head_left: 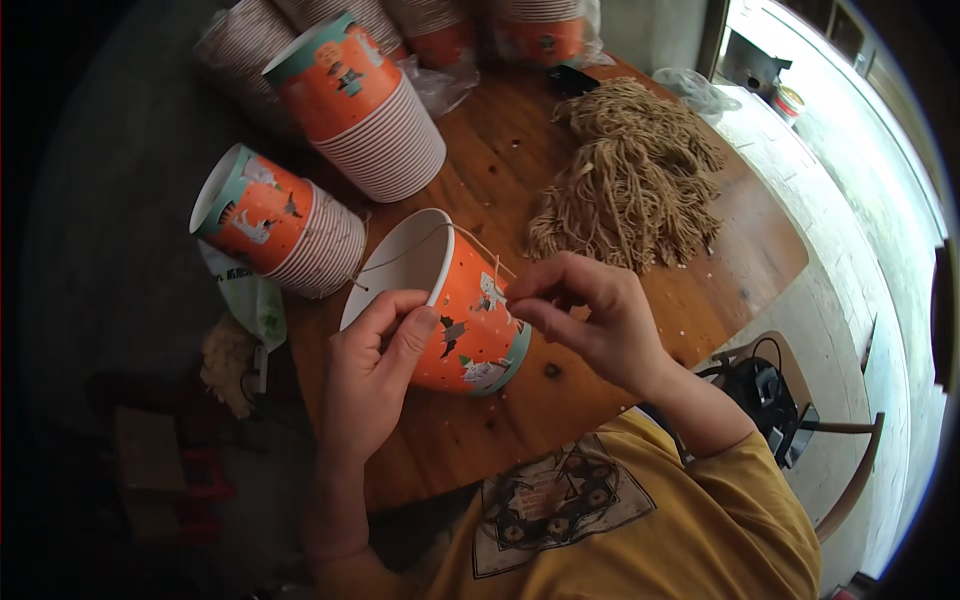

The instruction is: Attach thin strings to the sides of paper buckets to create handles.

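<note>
An orange paper bucket (468,325) with a teal band and small printed figures lies tilted on its side, its white mouth toward the left. My left hand (378,365) grips its rim, thumb outside and fingers over the edge. A thin brown string (405,258) runs across the mouth from a knot at the far-left rim and over the near wall. With fingertips pinched together, my right hand (585,315) holds the loose end of the string beside the bucket's outer wall. The fingers partly hide that end.
A heap of tan strings (635,180) lies on the wooden table (500,440) at the far right. Two stacks of nested buckets, a tall stack (370,120) and a shorter stack (275,220), stand at the left. Bagged stacks (435,35) line the back. A chair (855,480) is at right.
</note>
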Available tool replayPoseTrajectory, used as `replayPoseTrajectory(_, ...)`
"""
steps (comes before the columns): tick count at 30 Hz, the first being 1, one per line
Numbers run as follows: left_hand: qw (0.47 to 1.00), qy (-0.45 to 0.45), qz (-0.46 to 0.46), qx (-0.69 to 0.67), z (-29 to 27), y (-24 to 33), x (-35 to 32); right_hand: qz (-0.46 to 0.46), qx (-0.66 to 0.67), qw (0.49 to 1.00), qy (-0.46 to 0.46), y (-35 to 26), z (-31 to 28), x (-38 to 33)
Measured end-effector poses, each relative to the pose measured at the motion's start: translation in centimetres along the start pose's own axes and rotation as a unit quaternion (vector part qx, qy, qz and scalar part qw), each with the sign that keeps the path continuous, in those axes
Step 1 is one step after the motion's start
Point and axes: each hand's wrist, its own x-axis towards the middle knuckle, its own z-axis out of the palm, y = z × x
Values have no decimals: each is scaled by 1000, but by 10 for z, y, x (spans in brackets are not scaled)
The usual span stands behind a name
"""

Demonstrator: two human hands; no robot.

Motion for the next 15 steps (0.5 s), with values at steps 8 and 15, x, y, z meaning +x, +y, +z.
replayPoseTrajectory(8,998,-18,11,61,23,2,13,-83,-63,991,85,7,-7,-15)
replayPoseTrajectory(15,993,-42,-30,107,21,1,11,-127,-71,987,64,32,-8,-43)
